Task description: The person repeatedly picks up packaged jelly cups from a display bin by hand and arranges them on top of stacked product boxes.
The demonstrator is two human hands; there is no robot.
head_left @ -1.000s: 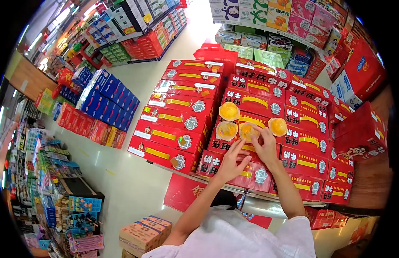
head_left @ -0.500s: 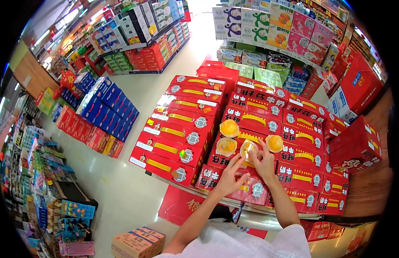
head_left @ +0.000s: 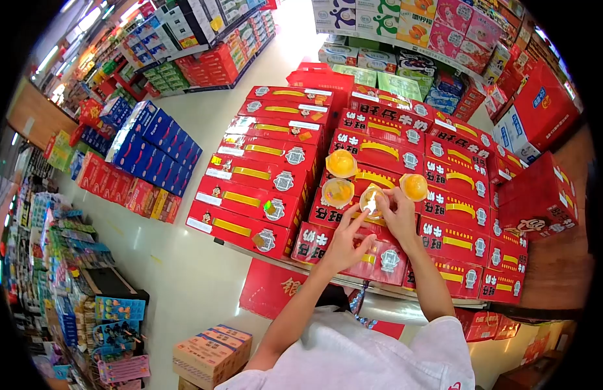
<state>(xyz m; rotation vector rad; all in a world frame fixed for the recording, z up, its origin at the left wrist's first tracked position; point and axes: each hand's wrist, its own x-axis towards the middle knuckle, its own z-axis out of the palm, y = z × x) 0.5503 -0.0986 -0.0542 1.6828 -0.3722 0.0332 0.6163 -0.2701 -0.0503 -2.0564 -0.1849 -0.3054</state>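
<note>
A small clear cup (head_left: 373, 200) with a shiny glare on top sits between my hands on the red cartons. My right hand (head_left: 400, 220) closes on its right side with the thumb and fingers. From the lower left, my left hand (head_left: 344, 246) reaches its fingertips to the near rim, its thumb apart from the fingers and nothing visible in its grasp. Around it stand a yellow-orange fruit jelly cup (head_left: 341, 164) at the upper left, another jelly cup (head_left: 337, 193) at the left, and a third jelly cup (head_left: 414, 187) by my right knuckles.
Red milk cartons (head_left: 256, 172) with yellow handles cover the display under the cups. A red carton (head_left: 538, 198) stands upright at the right. Blue boxes (head_left: 155, 153) are stacked across the aisle. A cardboard box (head_left: 210, 354) sits on the floor at lower left.
The view has shifted slightly, so the cartons and cups appear higher in the picture. Both hands stay at the same cup, with only slight finger movement.
</note>
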